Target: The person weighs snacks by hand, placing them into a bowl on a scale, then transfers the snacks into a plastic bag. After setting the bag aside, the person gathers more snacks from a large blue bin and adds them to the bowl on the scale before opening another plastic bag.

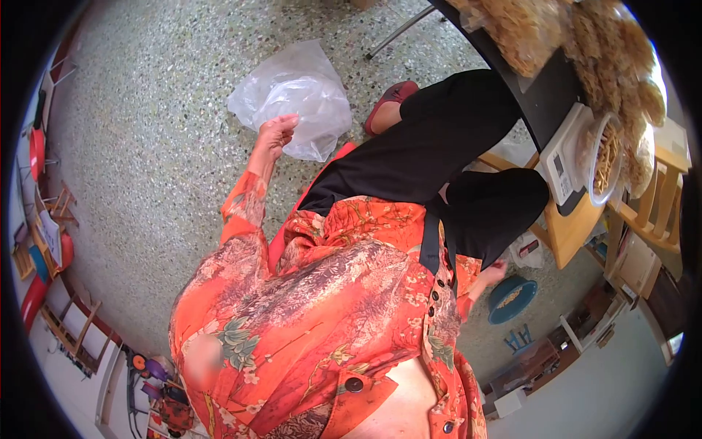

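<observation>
Head view: looked down over the wearer's floral shirt (322, 307) and black trousers (453, 132).
Right hand (493, 274): was low beside the thigh, partly hidden; whether it was spread or pinching could not be told.
Left hand (278, 133): was reached out over the floor (161, 139), fingertips pinched together on the plastic bag.
Plastic bag (296, 88): was at the left hand, clear and loosely puffed; contact with the floor could not be told.
Shoe (391, 102): was red, just beyond the bag.
Desk (548, 104): was black, beside the knees.
Scale (563, 161): was at the desk edge.
Tub (598, 196): was just beside the scale, with brown sticks (605, 162) inside.
Packed goods (515, 33): were farther in on the desk, bagged.
Basin (500, 315): was blue, on the floor beyond the right hand, with pale pieces inside.
</observation>
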The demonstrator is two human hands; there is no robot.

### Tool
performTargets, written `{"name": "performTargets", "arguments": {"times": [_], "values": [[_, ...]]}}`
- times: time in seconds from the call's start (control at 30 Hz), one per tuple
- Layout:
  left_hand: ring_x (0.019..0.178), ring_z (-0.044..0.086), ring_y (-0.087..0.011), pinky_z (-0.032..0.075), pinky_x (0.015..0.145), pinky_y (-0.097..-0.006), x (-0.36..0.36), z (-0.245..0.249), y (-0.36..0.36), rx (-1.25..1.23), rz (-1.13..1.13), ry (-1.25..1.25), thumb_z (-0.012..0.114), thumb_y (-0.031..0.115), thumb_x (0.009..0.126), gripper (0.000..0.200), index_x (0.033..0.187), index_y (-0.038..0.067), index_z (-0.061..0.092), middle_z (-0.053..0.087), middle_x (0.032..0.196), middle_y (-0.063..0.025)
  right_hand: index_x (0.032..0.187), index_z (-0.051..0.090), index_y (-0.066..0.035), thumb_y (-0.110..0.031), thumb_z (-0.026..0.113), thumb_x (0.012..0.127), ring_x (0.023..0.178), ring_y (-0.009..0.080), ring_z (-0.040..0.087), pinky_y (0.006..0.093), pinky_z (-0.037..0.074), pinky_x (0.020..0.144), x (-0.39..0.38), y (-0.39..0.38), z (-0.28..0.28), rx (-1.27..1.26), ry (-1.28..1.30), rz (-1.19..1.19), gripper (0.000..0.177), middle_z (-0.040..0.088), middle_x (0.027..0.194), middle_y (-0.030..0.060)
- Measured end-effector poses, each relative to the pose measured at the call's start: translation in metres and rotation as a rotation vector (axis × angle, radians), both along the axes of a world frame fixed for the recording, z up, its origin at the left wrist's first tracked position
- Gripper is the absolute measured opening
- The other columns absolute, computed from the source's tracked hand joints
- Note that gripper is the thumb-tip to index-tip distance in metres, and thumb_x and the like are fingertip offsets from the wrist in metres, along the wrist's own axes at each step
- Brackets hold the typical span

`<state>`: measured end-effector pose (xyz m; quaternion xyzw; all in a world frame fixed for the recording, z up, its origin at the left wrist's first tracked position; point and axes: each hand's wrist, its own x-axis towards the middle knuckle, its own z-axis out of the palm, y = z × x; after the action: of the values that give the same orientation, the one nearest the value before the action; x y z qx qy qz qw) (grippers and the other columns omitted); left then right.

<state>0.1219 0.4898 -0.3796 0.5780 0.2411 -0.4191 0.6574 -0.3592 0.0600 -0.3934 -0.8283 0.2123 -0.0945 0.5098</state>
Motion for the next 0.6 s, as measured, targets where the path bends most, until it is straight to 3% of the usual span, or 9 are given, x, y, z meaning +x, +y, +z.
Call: {"name": "performTargets", "arguments": {"times": [0.03, 0.07, 0.13, 0.2, 0.23, 0.33, 0.4, 0.5, 0.6], "values": [[0.064, 0.060, -0.0118, 0.048, 0.060, -0.0243, -0.001, 0.014, -0.003, -0.004, -0.011, -0.007, 0.081, 0.010, 0.079, 0.043, 0.117, 0.003, 0.062, 0.064, 0.079, -0.0008, 0.095, 0.054, -0.008, -0.022, 0.053, 0.098, 0.076, 0.0167, 0.047, 0.0327, 0.040, 0.068, -0.037, -0.007, 0.082, 0.252, -0.337, -0.759, 0.014, 0.051, 0.087, 0.0055], [0.074, 0.063, -0.0147, 0.052, 0.069, -0.0283, -0.004, 0.032, -0.008, -0.175, 0.075, -0.007, 0.078, 0.010, 0.083, 0.039, 0.118, 0.004, 0.061, 0.066, 0.087, -0.0020, 0.078, 0.050, -0.008, -0.015, 0.058, 0.096, 0.054, 0.0126, 0.041, 0.0267, 0.039, 0.050, -0.034, -0.015, 0.143, 0.511, -0.681, -1.513, 0.021, 0.045, 0.065, 0.0011], [0.083, 0.067, -0.0176, 0.055, 0.079, -0.0324, -0.005, 0.067, -0.018, -0.350, 0.149, -0.019, 0.075, 0.010, 0.086, 0.036, 0.119, 0.005, 0.061, 0.068, 0.096, -0.0033, 0.085, 0.054, -0.007, -0.019, 0.057, 0.100, 0.055, 0.0129, 0.040, 0.0268, 0.037, 0.049, 0.018, -0.017, 0.208, 0.532, -0.818, -1.340, 0.020, 0.046, 0.069, 0.0012], [0.111, 0.062, -0.0284, 0.045, 0.107, -0.0511, -0.005, 0.096, -0.033, -0.737, 0.160, -0.033, 0.070, 0.010, 0.089, 0.039, 0.125, 0.006, 0.057, 0.063, 0.121, -0.0083, 0.089, 0.057, -0.005, -0.022, 0.058, 0.101, 0.057, 0.0134, 0.041, 0.0270, 0.037, 0.049, 0.057, -0.024, 0.257, 0.692, -0.924, -0.999, 0.021, 0.049, 0.075, 0.0023], [0.115, 0.060, -0.0296, 0.042, 0.108, -0.0527, -0.003, 0.113, -0.046, -0.849, 0.129, -0.022, 0.069, 0.011, 0.089, 0.038, 0.125, 0.007, 0.057, 0.063, 0.125, -0.0088, 0.090, 0.058, -0.004, -0.021, 0.058, 0.101, 0.059, 0.0127, 0.041, 0.0265, 0.037, 0.049, 0.084, -0.019, 0.278, 0.694, -0.921, -0.908, 0.020, 0.051, 0.077, 0.0032], [0.115, 0.060, -0.0282, 0.041, 0.108, -0.0520, -0.005, 0.148, -0.095, -0.976, 0.084, -0.034, 0.069, 0.014, 0.090, 0.037, 0.125, 0.008, 0.058, 0.063, 0.125, -0.0081, 0.092, 0.059, 0.000, -0.017, 0.061, 0.099, 0.063, 0.0104, 0.044, 0.0244, 0.037, 0.050, 0.177, 0.027, 0.320, 0.539, -0.798, -0.592, 0.019, 0.056, 0.081, 0.0059], [0.109, 0.062, -0.0243, 0.047, 0.102, -0.0477, -0.011, 0.177, -0.136, -1.032, 0.027, -0.044, 0.068, 0.013, 0.092, 0.035, 0.125, 0.008, 0.058, 0.064, 0.120, -0.0063, 0.094, 0.064, 0.003, -0.004, 0.066, 0.090, 0.073, 0.0111, 0.054, 0.0238, 0.043, 0.056, 0.218, 0.055, 0.325, 0.336, -0.620, -0.277, 0.009, 0.062, 0.083, 0.0081], [0.087, 0.067, -0.0191, 0.057, 0.079, -0.0337, -0.033, 0.216, -0.188, -0.950, -0.069, -0.180, 0.066, 0.006, 0.093, 0.033, 0.125, 0.004, 0.057, 0.067, 0.106, -0.0080, 0.115, 0.067, -0.005, -0.013, 0.087, 0.069, 0.082, 0.0123, 0.061, 0.0261, 0.049, 0.065, 0.263, 0.089, 0.332, 0.040, -0.372, -0.143, 0.050, 0.065, 0.099, 0.0043], [0.087, 0.067, -0.0191, 0.057, 0.079, -0.0323, -0.062, 0.240, -0.222, -0.908, -0.148, -0.271, 0.067, 0.004, 0.093, 0.036, 0.127, 0.003, 0.056, 0.067, 0.102, -0.0083, 0.122, 0.064, -0.007, -0.021, 0.092, 0.063, 0.081, 0.0138, 0.062, 0.0266, 0.049, 0.064, 0.270, 0.098, 0.314, -0.117, -0.434, -0.209, 0.067, 0.064, 0.105, 0.0045]]}}
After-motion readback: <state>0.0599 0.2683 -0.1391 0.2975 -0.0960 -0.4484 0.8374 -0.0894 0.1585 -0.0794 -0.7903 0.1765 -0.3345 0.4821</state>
